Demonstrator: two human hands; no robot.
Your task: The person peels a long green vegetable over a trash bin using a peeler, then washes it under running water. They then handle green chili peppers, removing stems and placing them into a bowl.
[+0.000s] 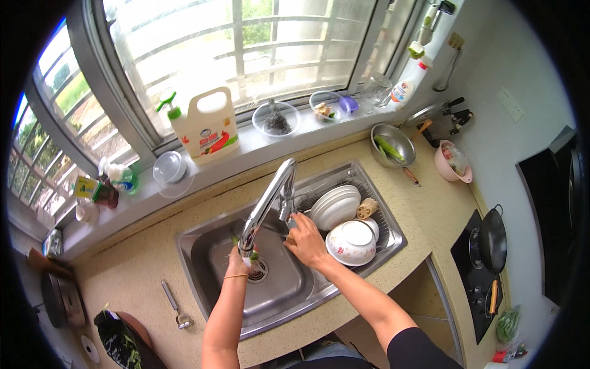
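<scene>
R arm [369, 301]: plain blk short sleeve [421, 350], ends nr elbow. L wrist: thin yellowish band [236, 276], cord-like. L hand [238, 264] & R hand [306, 241] bare, forearms too. Faded blue denim [335, 351] at near edge, btwn arms.

- The faucet [268, 200] is shiny silver metal, with a long, smooth, tubular spout. It stands near the divider of the double sink, its spout swung over the left basin and its mouth pointing down.
- Pale water [247, 261] shows just under the mouth, so the faucet is running.
- A green food piece [254, 256] sits beside the mouth, above the left basin; it is mostly covered, so its full shape and kind cannot be told.
- The sink [212, 261] is brushed grey steel, set into the counter, its left basin deep and round-cornered.
</scene>
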